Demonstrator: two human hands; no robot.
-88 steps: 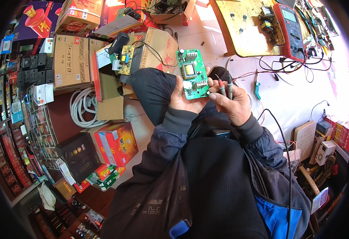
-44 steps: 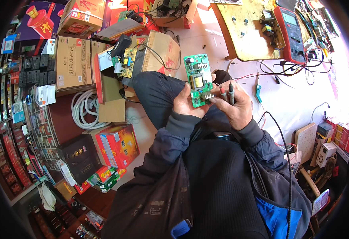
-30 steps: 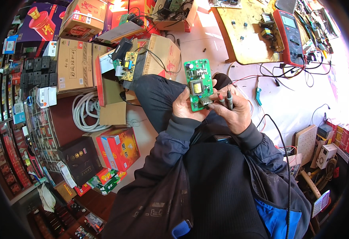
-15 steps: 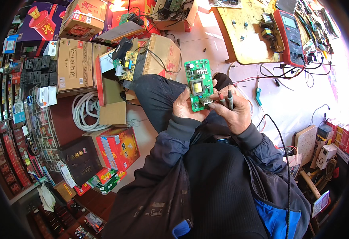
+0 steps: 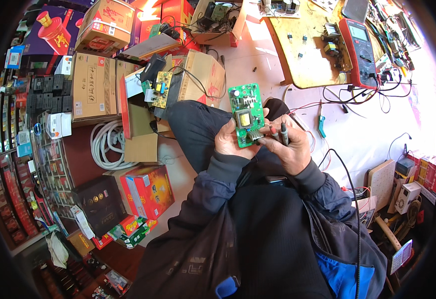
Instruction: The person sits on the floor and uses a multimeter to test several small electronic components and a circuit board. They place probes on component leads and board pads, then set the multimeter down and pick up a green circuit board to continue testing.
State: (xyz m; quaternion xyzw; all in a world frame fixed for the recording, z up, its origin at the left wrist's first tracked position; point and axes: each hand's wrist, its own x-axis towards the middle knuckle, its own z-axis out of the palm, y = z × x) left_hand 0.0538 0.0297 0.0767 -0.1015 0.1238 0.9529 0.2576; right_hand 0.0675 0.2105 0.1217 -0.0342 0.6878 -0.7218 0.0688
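Head view: at twelve o'clock from the person's chest [image 5: 272, 224], the left hand [image 5: 231, 141] grips a green circuit board [image 5: 246, 115] along its lower left edge; the right hand [image 5: 292, 148] grasps a red probe [image 5: 274, 132] and a black probe [image 5: 284, 133] beside the board's lower right. Farther off lie a yellow circuit board [image 5: 162, 90] toward eleven o'clock and a red multimeter [image 5: 359, 52] at one.

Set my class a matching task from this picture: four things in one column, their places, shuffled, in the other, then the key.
Things
1. green circuit board
2. test probes
3. multimeter
4. coiled white cable

Places
A. at the right edge of the wooden tabletop
B. in the right hand
C. beside the open carton
D. in the left hand

Pairs: 1-D, 2-B, 3-A, 4-C
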